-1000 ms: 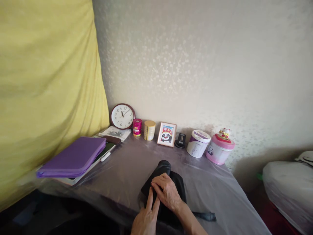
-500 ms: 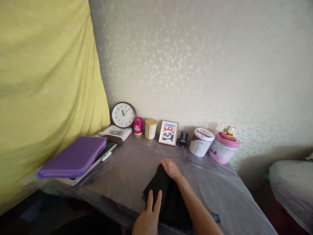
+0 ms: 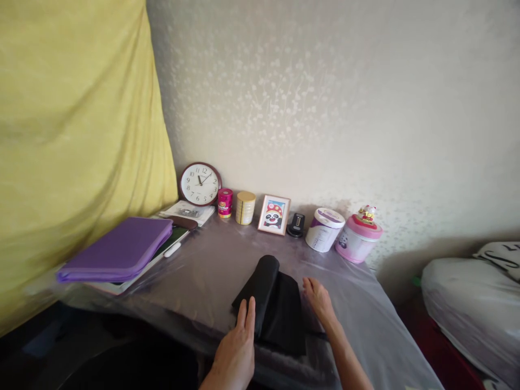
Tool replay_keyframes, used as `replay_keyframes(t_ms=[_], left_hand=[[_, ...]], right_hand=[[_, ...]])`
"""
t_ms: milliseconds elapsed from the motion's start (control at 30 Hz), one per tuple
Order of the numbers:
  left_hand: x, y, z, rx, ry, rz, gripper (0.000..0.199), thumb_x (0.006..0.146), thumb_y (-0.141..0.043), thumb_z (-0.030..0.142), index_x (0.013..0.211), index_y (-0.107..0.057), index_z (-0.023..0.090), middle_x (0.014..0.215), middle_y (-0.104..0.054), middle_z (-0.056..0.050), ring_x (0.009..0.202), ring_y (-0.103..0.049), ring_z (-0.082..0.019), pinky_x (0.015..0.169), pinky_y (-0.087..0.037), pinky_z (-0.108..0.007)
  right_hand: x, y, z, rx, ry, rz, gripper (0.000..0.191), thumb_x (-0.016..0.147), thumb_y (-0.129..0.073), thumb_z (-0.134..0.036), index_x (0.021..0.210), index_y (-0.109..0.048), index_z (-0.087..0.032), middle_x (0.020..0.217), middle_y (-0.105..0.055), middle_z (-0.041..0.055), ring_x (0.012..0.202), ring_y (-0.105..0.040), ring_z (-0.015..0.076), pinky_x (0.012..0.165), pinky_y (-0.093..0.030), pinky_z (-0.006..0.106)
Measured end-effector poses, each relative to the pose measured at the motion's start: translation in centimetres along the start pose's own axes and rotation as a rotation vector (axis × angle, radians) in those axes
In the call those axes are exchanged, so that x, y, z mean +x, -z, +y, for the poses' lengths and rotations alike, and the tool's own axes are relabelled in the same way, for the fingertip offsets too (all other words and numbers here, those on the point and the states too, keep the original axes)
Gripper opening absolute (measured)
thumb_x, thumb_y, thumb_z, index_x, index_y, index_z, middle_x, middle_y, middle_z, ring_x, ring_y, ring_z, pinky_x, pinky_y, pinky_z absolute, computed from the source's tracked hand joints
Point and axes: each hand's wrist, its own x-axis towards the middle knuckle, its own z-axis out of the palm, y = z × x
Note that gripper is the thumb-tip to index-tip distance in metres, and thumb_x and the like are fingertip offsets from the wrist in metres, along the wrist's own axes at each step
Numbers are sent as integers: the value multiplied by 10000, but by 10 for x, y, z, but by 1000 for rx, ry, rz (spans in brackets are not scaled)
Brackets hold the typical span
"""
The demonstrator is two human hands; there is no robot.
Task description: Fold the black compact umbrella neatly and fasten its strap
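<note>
A piece of black cloth (image 3: 282,317) lies near the front edge of the table, its left part folded over into a thick, rounded roll and its right part flatter. My left hand (image 3: 235,346) rests at the lower left of the roll, fingers stretched out along it and open. To the right of the cloth, just off its edge, is my right hand (image 3: 317,299), with the fingers curled closed. Whatever those fingers may hold is hidden.
A grey-purple table cover (image 3: 203,265) spreads around the cloth. Along the wall stand a clock (image 3: 200,184), a pink can (image 3: 225,203), a yellow-lidded tub (image 3: 245,208), a panda picture frame (image 3: 274,214), a black object (image 3: 296,225) and two tubs. A purple folder (image 3: 117,246) lies left.
My right hand has left the top of the black cloth and moved to its right side, its fingers curling. The rolled top now shows. My left hand stays beside the roll, fingers closer together.
</note>
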Motion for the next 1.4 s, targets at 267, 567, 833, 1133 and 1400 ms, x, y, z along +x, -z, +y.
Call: replay_keyframes(t_ms=[267,567,833,1133,1400], left_hand=[[-1,-7,-7,-86,-41,93,727,784,-298,74,1406,64,174,1476,-88,-142,919,-608,-170,738,-438,-236],[-1,-7,-10,-115,-51,90,712,800,-296,104,1405,73,174,1477,-87,-140,978,-584,-177,776,-420,-230],[0,-7,-6,-78,-10,75,742,771,-315,62,1406,51,174,1467,-121,-166,942,-600,-176,750,-432,-224],[-2,-1,-5,-70,-33,38,732,717,-348,20,1405,-112,108,1462,-100,-196,967,-598,-192,803,-448,-250],[0,1,-7,-4,-17,41,566,786,-318,56,1349,-270,48,1434,-189,-228,1048,-562,-218,859,-440,-276]], right_hand=[[-41,2,-13,367,-290,-181,345,803,-389,-463,827,-612,-201,587,-583,10,520,-592,159,414,-440,226],[-40,0,-41,559,-256,-105,410,685,-527,-532,839,-626,-165,541,-549,-17,482,-524,140,380,-373,215],[-20,-9,-82,659,-48,-83,401,718,-528,-505,855,-611,-137,546,-534,-27,474,-468,111,423,-342,213],[2,-45,-120,591,-29,-116,400,770,-482,-431,1022,-588,-139,648,-625,24,591,-576,166,483,-419,241],[7,-63,-129,434,7,-245,360,824,-427,-335,1108,-491,-124,670,-657,25,565,-605,139,492,-433,226]])
